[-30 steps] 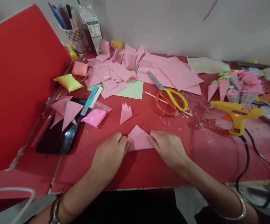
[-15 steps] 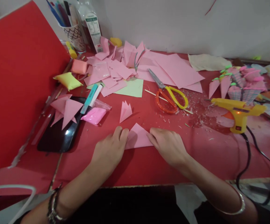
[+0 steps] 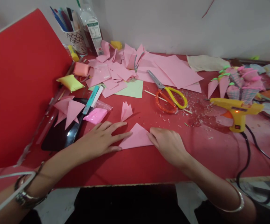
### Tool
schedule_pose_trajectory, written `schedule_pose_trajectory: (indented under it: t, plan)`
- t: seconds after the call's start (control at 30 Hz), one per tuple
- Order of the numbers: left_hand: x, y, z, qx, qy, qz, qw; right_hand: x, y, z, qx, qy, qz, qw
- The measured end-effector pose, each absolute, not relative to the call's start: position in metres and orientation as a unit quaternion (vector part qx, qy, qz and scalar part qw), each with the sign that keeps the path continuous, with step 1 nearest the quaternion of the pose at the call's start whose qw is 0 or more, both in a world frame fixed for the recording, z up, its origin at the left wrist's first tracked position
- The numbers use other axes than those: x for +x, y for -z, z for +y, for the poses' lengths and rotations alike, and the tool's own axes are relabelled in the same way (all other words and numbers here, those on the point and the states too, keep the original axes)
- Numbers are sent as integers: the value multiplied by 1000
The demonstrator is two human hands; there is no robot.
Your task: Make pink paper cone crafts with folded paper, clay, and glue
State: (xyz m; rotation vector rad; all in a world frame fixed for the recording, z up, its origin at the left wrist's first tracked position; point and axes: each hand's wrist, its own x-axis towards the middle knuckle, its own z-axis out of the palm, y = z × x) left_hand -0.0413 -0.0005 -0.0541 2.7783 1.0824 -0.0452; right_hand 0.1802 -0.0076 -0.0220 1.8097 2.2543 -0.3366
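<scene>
A folded pink paper triangle (image 3: 137,137) lies on the red tabletop with its peak pointing away from me. My left hand (image 3: 102,137) is open, its fingers spread, with fingertips resting on the paper's left side. At the right corner my right hand (image 3: 166,141) is closed, pinching the paper between thumb and bent fingers. Just beyond the triangle lies a small pleated pink paper piece (image 3: 126,111). Left of it is a bag of bright pink clay (image 3: 95,115). Pink folded pieces (image 3: 73,112) lie on a black phone (image 3: 57,138).
Scissors (image 3: 165,91) lie over a thin stick beyond my right hand. A yellow glue gun (image 3: 237,110), its light lit, sits at right with a black cord. Behind are pink paper sheets (image 3: 175,70) and decorated paper cones (image 3: 235,81). A red board (image 3: 23,87) leans at left.
My left hand has loosened from its pinch at the paper's left corner and spread its fingers, shifting left. My right hand keeps its place. The view has shifted slightly.
</scene>
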Motion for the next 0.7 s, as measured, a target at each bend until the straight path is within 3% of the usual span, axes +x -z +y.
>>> schedule_pose_trajectory:
  t: [0.27, 0.43, 0.53, 0.7]
  plan:
    - [-42, 41, 8, 932, 52, 336, 125, 178, 21, -10, 601, 80, 789, 105]
    - [-43, 43, 7, 934, 48, 333, 119, 171, 25, -27, 470, -76, 879, -8]
    - [-43, 44, 7, 934, 44, 334, 120, 164, 32, -40, 348, -52, 934, -59]
    - [-41, 43, 8, 927, 58, 344, 137, 160, 41, -46, 349, 26, 935, -48]
